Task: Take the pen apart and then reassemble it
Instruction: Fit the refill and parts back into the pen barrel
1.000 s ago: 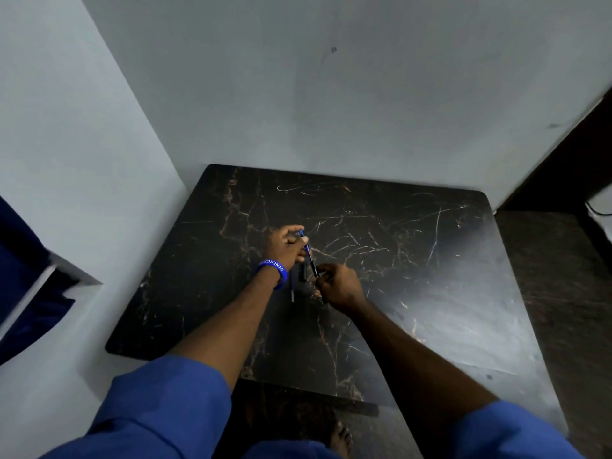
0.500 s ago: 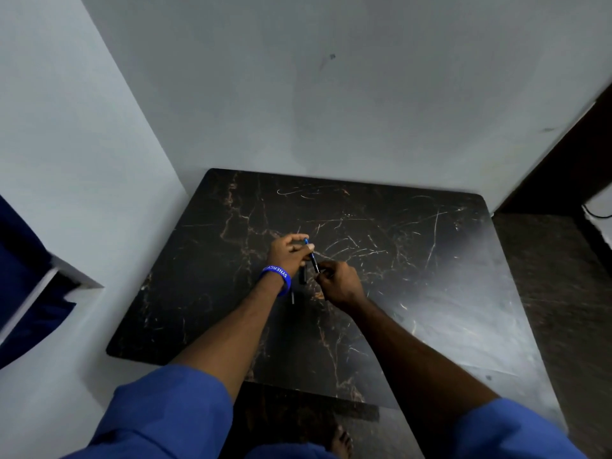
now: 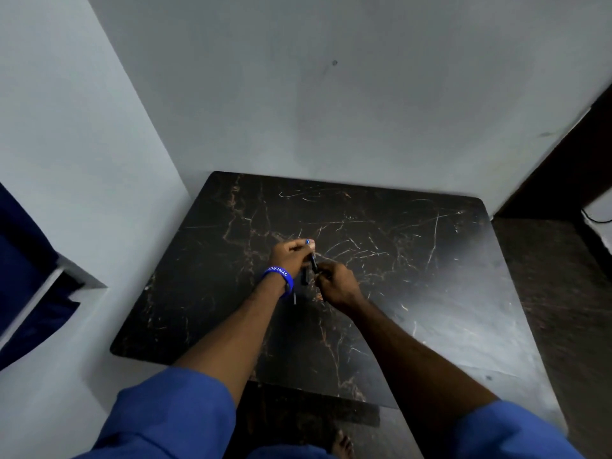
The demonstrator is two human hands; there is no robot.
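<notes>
Both hands meet over the middle of a black marble table (image 3: 414,293). My left hand (image 3: 289,256), with a blue wristband, pinches the upper end of a thin dark pen (image 3: 313,262) that has a blue tip showing at the fingertips. My right hand (image 3: 336,284) grips the pen's lower end. A short dark pen part (image 3: 304,276) lies on the table just under the hands, and a thin dark piece (image 3: 294,298) lies beside my left wrist. The fingers hide how the pen's pieces join.
The table stands in a corner, with white walls at its left and far edges. A dark floor strip and dark furniture (image 3: 569,180) are to the right. A blue cloth (image 3: 23,260) hangs at far left. A bare foot (image 3: 341,443) shows below the table's near edge.
The hands have drawn closer together along the pen, and less of its shaft shows between them. My left hand's fingers now cover more of the blue end.
</notes>
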